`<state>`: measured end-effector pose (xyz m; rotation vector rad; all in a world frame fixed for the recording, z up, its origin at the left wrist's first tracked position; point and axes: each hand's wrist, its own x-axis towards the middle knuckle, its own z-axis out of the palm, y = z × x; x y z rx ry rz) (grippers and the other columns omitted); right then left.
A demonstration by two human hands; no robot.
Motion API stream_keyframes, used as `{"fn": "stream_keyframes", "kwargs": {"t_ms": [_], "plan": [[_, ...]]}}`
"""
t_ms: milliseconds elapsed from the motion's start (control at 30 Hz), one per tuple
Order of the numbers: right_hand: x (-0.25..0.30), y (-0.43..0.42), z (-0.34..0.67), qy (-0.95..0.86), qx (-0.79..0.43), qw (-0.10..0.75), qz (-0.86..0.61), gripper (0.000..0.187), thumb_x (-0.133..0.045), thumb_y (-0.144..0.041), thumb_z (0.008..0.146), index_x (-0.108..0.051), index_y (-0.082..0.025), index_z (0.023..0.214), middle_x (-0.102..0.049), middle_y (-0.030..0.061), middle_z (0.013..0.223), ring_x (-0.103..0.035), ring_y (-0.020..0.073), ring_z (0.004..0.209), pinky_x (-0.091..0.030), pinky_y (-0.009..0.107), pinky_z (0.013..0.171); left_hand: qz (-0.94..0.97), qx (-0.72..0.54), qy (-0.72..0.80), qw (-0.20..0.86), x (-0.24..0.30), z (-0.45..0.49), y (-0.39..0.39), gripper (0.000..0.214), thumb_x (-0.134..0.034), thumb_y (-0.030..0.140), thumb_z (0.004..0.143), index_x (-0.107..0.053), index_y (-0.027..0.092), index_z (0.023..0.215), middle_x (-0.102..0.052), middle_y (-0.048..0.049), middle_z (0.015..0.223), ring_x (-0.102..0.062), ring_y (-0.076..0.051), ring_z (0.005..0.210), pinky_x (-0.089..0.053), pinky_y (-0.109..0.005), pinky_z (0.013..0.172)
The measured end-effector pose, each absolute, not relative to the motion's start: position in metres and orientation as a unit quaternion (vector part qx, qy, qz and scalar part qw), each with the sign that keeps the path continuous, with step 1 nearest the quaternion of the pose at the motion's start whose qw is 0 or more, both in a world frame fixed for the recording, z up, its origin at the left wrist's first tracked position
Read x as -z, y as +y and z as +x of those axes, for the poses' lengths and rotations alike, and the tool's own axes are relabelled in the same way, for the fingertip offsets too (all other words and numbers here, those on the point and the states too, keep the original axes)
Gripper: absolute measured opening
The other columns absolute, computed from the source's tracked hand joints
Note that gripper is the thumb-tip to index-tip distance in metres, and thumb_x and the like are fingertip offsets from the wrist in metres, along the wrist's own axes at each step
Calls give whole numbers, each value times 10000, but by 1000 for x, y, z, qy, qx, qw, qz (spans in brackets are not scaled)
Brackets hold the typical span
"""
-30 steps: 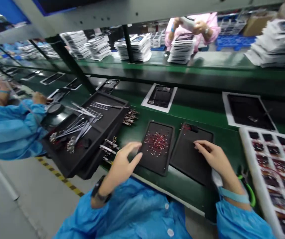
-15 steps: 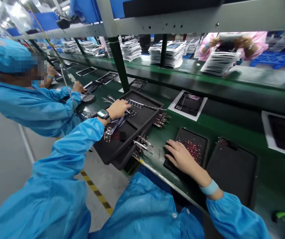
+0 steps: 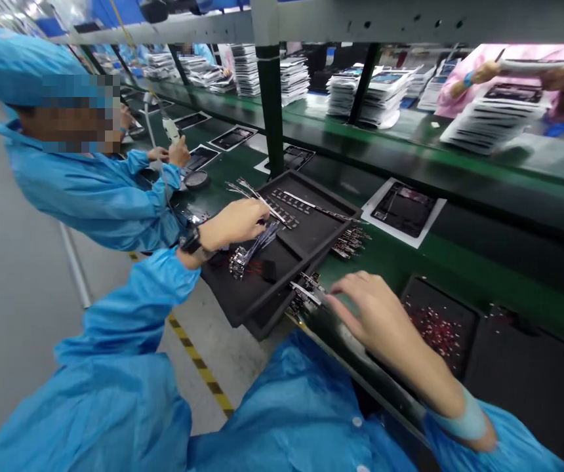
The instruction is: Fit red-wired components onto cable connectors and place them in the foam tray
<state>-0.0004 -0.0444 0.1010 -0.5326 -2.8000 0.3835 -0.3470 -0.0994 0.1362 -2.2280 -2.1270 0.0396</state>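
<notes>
My left hand (image 3: 235,223) is over the black tray (image 3: 311,226), its fingers bent and drawn together at the upper end of a bundle of thin flex cables (image 3: 250,257). What the fingertips hold, if anything, is hidden. Dark component strips (image 3: 282,213) lie in the tray just beyond them. My right hand (image 3: 373,311) is in the air above the bench edge, slightly blurred, thumb and fingers apart. It points toward a pile of small flex parts (image 3: 306,292) that sticks out beside the stacked trays. I see nothing held in it.
A shallow tray of tiny red parts (image 3: 437,331) and another black tray (image 3: 532,373) sit at right. A device panel on white backing (image 3: 402,210) lies behind. A green post (image 3: 269,111) rises beside the tray stack. A co-worker in blue (image 3: 90,177) works at left.
My right hand has lifted off the tray of red parts and moved left toward the flex parts. My left hand has drawn back from the strips to the cable bundle. The view has shifted.
</notes>
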Motion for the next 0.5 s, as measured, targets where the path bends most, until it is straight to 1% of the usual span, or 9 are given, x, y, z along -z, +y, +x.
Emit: {"fn": "stream_keyframes", "kwargs": {"t_ms": [67, 100, 167, 267, 367, 500], "plan": [[-110, -59, -49, -964, -113, 146, -190, 199, -638, -337, 999, -676, -185, 876, -700, 92, 879, -588, 272, 899, -395, 388, 794, -703, -9, -711, -11, -134, -347, -141, 164, -635, 321, 934, -680, 195, 1029, -718, -87, 1068, -673, -262, 1022, -505, -351, 886], [-108, -64, -70, -965, -106, 148, -186, 221, -665, -361, 986, -666, -185, 852, -702, 101, 886, -580, 280, 913, -380, 392, 794, -692, -7, -721, -32, -129, -345, -161, 147, -651, 320, 933, -679, 198, 1010, -722, -84, 1054, -676, -263, 1013, -507, -355, 881], [-99, -70, -106, -971, -96, 134, -175, 267, -714, -420, 954, -653, -180, 855, -714, 129, 924, -578, 300, 940, -368, 402, 804, -674, 3, -736, -55, -112, -340, -193, 134, -673, 281, 927, -673, 194, 1028, -720, -91, 1065, -670, -274, 1039, -507, -377, 909], [-83, -71, -139, -976, -95, 71, -181, 325, -783, -463, 897, -645, -169, 898, -732, 155, 926, -611, 331, 970, -364, 407, 820, -653, 39, -754, -58, -84, -332, -219, 163, -690, 206, 910, -637, 185, 1063, -696, -106, 1087, -647, -280, 1048, -506, -406, 928], [-78, -69, -152, -974, -103, 4, -203, 333, -817, -433, 876, -645, -156, 948, -745, 136, 881, -669, 320, 936, -360, 388, 830, -648, 92, -754, -53, -68, -330, -225, 146, -697, 187, 907, -602, 192, 1018, -668, -93, 1052, -614, -268, 1018, -500, -404, 913], [-85, -67, -152, -974, -115, -29, -194, 246, -795, -329, 909, -651, -151, 1001, -758, 119, 922, -702, 282, 904, -357, 354, 809, -668, 108, -735, -47, -68, -337, -221, 121, -699, 205, 912, -578, 201, 906, -626, -74, 985, -578, -267, 982, -477, -407, 892]]}}
